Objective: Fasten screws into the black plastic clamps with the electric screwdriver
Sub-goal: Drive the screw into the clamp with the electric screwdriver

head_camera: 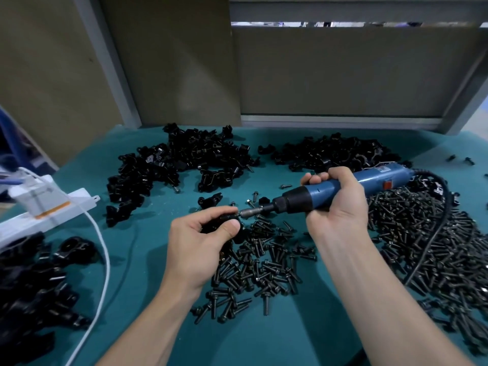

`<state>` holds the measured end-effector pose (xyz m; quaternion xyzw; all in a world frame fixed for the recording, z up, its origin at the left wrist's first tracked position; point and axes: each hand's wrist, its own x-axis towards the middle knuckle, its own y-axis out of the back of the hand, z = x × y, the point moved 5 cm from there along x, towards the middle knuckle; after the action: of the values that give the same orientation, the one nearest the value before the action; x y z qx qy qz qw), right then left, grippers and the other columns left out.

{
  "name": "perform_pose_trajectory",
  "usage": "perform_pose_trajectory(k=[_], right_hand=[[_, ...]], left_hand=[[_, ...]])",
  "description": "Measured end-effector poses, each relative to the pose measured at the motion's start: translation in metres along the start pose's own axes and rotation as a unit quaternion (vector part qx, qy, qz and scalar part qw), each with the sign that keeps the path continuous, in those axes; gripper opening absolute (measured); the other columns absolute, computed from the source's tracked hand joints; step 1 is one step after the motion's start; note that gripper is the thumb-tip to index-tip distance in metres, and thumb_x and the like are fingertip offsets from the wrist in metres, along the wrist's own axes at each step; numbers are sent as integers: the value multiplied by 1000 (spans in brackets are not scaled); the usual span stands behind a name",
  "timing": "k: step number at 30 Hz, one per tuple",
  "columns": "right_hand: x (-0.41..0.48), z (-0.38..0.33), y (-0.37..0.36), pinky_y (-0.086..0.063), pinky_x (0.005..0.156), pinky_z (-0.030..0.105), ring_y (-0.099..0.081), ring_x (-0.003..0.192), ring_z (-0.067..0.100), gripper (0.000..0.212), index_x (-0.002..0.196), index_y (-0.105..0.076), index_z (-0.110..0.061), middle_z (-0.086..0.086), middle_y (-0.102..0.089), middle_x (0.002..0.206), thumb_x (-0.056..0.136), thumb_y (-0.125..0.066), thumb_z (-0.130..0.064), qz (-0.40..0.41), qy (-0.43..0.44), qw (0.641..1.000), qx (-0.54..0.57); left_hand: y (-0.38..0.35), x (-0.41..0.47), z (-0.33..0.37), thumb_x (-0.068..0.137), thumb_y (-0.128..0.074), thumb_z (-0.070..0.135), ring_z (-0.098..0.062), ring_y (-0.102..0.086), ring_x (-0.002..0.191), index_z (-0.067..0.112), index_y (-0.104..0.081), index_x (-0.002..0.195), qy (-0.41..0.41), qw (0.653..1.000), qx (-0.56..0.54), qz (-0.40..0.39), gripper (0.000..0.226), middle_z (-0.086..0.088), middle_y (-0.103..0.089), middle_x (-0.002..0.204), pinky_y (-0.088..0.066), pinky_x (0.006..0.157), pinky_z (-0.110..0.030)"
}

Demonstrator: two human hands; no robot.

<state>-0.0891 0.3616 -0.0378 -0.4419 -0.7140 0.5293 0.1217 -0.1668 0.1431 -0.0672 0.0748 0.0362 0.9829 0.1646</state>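
If my left hand point(203, 233), pinching the clamp point(224, 217), loosens, the electric screwdriver point(330, 192) gripped in my right hand point(336, 204) could slip off the screw.

Pinches a black plastic clamp point(229, 216) in the left grip point(200, 241) near the middle of the teal surface point(264, 344). Wraps the right grip point(338, 207) round the electric screwdriver point(317, 198), its bit meeting the clamp. Works over loose screws point(258, 268), with a clamp heap point(184, 159) by the far edge and a screw heap point(422, 233) toward the right edge.
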Motion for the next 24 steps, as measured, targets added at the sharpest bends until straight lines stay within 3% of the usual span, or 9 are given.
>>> perform_pose_trajectory(k=[5,8,12,17,21,24], right_hand=[[-3,8,7,-60,69,36,-52,49,18,21,88,-49,-10,4,-53,62,88,-63,6,16,-17,1000,10],[-2,10,12,-60,68,36,-52,50,18,21,89,-49,-10,5,-53,62,89,-64,5,25,-20,999,18],[0,11,13,-60,67,36,-53,49,18,21,90,-49,-10,4,-53,62,89,-64,5,27,-16,999,17],[-1,12,12,-60,68,36,-54,48,18,21,89,-50,-10,5,-54,61,88,-65,5,26,-15,999,20],[-3,12,12,-61,69,36,-53,49,18,20,87,-50,-9,5,-54,60,88,-64,6,24,-12,999,18],[-3,14,13,-61,70,37,-53,50,17,20,87,-50,-9,4,-54,60,88,-64,6,28,-14,999,15]], left_hand=[[4,-1,1,80,-88,16,4,-71,99,52,-81,91,-3,1000,11,5,39,21,-79,96,-53,103,-35],[3,-2,2,80,-88,16,6,-70,97,54,-80,89,-1,1000,18,5,40,23,-78,94,-53,100,-31],[3,-2,1,81,-87,15,-6,-75,92,50,-81,92,8,1000,19,1,38,18,-80,92,-59,96,-38],[3,-2,1,81,-87,15,-5,-75,89,49,-81,95,9,1000,28,2,37,18,-79,91,-60,92,-36],[3,-2,-1,82,-87,17,-23,-74,78,51,-80,95,13,999,38,1,37,16,-79,85,-62,85,-39],[3,-1,-3,82,-87,18,-26,-65,70,52,-80,94,14,1000,25,-1,36,4,-80,82,-59,78,-39]])
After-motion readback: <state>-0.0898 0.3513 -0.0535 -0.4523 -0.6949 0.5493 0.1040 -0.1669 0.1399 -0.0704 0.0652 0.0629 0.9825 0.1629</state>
